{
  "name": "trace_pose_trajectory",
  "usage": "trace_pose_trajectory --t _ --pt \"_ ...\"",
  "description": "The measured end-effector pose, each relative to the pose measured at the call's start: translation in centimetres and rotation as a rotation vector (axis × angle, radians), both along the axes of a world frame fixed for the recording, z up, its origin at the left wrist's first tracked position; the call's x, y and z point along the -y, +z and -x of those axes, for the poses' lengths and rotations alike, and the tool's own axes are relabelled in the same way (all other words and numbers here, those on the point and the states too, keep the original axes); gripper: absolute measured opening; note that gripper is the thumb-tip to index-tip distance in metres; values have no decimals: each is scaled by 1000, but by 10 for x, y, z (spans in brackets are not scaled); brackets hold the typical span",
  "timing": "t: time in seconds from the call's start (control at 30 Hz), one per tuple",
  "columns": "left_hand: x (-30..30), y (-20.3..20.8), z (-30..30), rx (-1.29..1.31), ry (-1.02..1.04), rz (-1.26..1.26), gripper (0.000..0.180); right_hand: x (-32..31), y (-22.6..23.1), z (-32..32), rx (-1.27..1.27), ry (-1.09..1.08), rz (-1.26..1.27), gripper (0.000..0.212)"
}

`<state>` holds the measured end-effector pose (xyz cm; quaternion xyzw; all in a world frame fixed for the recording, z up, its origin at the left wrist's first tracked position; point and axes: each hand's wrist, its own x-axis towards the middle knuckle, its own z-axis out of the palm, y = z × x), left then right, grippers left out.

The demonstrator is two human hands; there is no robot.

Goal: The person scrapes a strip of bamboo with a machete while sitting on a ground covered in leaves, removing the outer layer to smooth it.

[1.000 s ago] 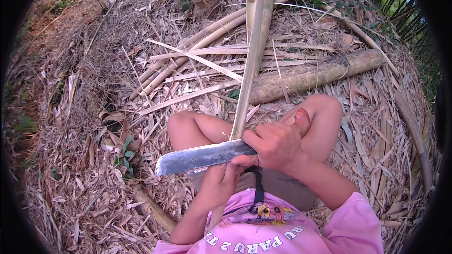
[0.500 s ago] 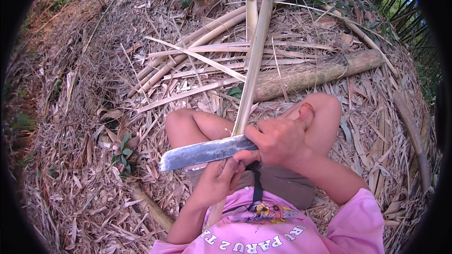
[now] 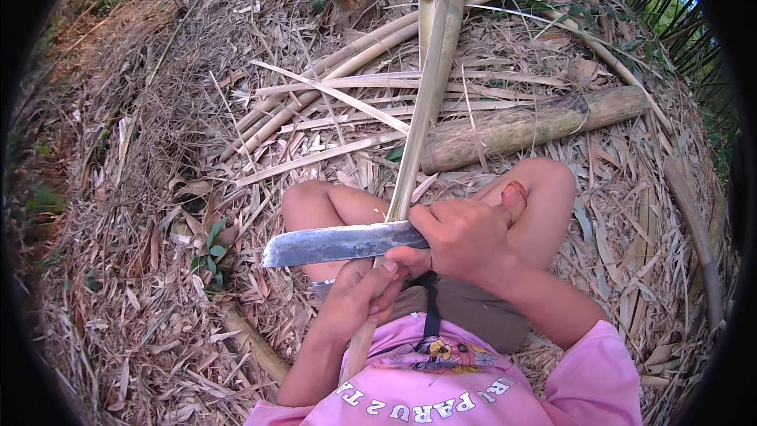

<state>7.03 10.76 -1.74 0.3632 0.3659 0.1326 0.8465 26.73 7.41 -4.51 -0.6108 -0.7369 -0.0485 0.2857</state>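
From the left, we see the knife (image 3: 339, 244) just beyond the left hand (image 3: 355, 292), which grips the bamboo strip (image 3: 410, 162) the knife crosses, likely for steadiness — while the right hand (image 3: 469, 238) clasps the knife's handle end, seemingly controlling its angle.

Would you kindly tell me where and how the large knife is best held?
The large knife is probably best gripped by its handle end, from the right: the right hand wraps that end, while the broad metal blade extends left.
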Motion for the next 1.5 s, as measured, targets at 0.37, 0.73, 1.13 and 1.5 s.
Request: trace_pose_trajectory --t 0.37,0.73,1.13,1.5 --pt "15 20 10 -111 -20 -177 34 -5 12 -50 180 -166 87 43" --pt "6 17 -11 -186 -9 -127 32 -1 14 -7 -117 -18 124 53" --pt "22 -1 2 -476 -150 -772 26 -14 -11 -36 35 65 -11 60" --pt "55 1 40 -479 -188 -525 22 -28 -20 -124 136 -406 304 42"
